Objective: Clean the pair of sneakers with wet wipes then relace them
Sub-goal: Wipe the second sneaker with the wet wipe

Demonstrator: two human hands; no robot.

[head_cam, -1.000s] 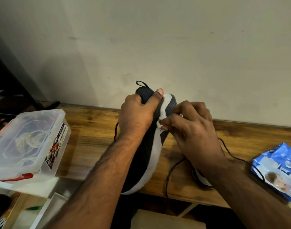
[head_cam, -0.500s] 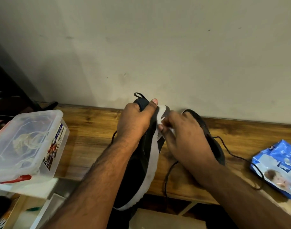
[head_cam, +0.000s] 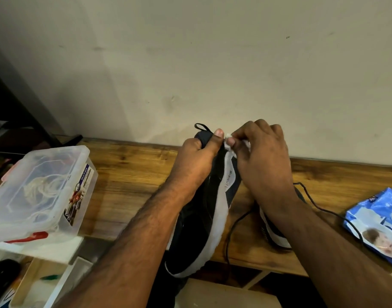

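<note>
My left hand grips the heel of a black sneaker with a white sole edge, tilted on its side over the table's front edge. A small white wet wipe is pinched in my right hand and pressed against the white sole near the heel. The second sneaker lies on the table under my right forearm, mostly hidden. A loose black lace trails across the wood.
A blue wet-wipe pack lies at the right of the wooden table. A clear plastic box holding white laces sits at the left. The wall stands close behind. Below the table's front edge are shelves and a box.
My right hand has slid the wipe up along the white sole toward the heel. The sneaker was lowered half a second ago, then raised again in my left hand.
</note>
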